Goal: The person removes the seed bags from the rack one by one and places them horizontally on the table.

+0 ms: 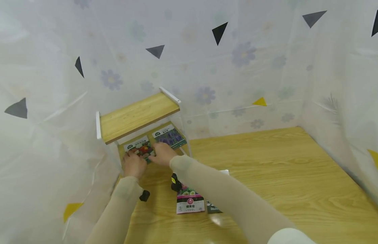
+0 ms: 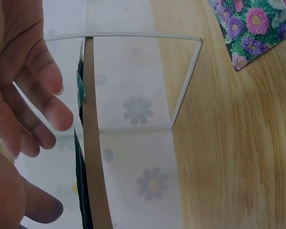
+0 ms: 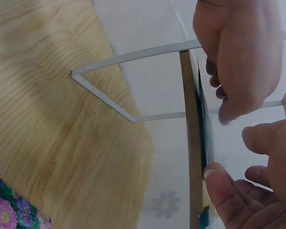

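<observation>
A seed packet with red flowers point(image 1: 142, 149) leans on the lower board of a small two-tier shelf. Along its left side, the left hand point(image 1: 134, 164) touches it with lightly bent fingers. At its right side, the right hand point(image 1: 164, 154) has its fingertips at the packet's edge; neither hand visibly wraps around it. A second packet with purple flowers point(image 1: 170, 136) leans to the right on the same board. In the right wrist view a nailed fingertip point(image 3: 209, 173) meets the thin packet edge. Both hands cover parts of the red-flowered packet.
The shelf's upper board point(image 1: 140, 117) overhangs the packets, between white side frames point(image 1: 170, 95). On the wooden table point(image 1: 268, 169) lie a pink-and-white flower packet point(image 1: 190, 205) and a dark packet point(image 1: 213, 207), partly beneath the right forearm. Patterned sheeting point(image 1: 192, 67) encloses the table.
</observation>
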The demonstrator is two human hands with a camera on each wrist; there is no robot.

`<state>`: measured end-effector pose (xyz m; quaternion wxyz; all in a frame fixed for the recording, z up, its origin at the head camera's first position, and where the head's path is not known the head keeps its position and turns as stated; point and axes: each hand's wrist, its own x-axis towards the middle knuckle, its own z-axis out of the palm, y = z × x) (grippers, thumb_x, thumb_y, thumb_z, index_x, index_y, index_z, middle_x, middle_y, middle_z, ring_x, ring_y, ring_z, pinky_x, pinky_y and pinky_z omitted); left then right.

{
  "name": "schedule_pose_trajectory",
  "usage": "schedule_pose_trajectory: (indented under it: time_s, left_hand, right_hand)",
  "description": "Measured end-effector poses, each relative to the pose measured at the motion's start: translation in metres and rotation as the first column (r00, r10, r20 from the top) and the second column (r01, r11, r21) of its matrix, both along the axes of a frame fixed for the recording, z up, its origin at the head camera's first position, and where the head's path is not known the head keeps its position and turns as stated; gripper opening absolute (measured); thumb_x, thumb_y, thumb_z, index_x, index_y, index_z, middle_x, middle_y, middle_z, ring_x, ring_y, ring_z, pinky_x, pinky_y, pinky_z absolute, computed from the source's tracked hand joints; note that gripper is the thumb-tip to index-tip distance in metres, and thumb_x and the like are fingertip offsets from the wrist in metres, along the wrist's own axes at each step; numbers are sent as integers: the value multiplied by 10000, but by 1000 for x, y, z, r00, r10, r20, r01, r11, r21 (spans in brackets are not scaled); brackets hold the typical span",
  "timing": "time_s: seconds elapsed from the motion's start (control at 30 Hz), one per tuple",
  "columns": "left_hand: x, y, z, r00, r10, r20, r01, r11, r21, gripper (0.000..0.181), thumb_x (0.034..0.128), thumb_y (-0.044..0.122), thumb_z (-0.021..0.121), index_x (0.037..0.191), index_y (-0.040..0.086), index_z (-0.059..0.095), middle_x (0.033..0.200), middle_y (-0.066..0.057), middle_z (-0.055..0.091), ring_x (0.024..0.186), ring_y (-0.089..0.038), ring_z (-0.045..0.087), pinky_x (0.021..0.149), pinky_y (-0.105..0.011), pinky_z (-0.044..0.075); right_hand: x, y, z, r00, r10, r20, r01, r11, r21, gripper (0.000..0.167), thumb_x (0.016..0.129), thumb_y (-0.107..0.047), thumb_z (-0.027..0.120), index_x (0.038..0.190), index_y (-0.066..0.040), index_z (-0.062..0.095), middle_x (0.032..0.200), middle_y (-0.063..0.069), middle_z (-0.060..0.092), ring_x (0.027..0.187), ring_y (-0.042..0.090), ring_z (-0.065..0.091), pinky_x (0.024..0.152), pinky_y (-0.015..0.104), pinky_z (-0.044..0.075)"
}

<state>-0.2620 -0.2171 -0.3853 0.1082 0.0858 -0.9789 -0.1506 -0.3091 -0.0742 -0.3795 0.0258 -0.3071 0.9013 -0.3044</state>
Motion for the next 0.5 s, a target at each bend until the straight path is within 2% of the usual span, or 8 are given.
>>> schedule_pose_trajectory:
  time_s: [0.2, 0.4, 0.5]
  left_hand:
    - [2, -5, -3, 997, -35, 69, 44, 989, -141, 482, 961, 139, 405, 1071, -320, 502, 1158, -484, 473, 1111, -629, 422, 995, -654, 326]
    - [4, -7, -7, 997, -45, 70, 54, 989, -135, 406, 933, 148, 442, 921, -211, 631, 1000, -392, 597, 1009, -557, 524, 932, -624, 391]
    - [4, -6, -9, 997, -40, 70, 49, 990, -132, 407, 936, 166, 445, 889, -178, 656, 991, -372, 612, 1007, -532, 534, 938, -610, 391]
  right_hand:
    - [5, -5, -5, 998, 8, 60, -9, 1000, 11, 507, 971, -315, 581, 1402, -64, 487, 1360, 68, 554, 1196, 198, 557, 970, 309, 467]
    - [6, -7, -9, 997, 12, 76, -14, 1000, 17, 490, 980, -310, 559, 1395, -56, 499, 1384, 66, 531, 1259, 219, 506, 1013, 321, 434]
    - [6, -7, -13, 997, 9, 71, -11, 999, 30, 470, 984, -307, 550, 1376, -50, 519, 1367, 67, 547, 1252, 223, 513, 1015, 322, 432]
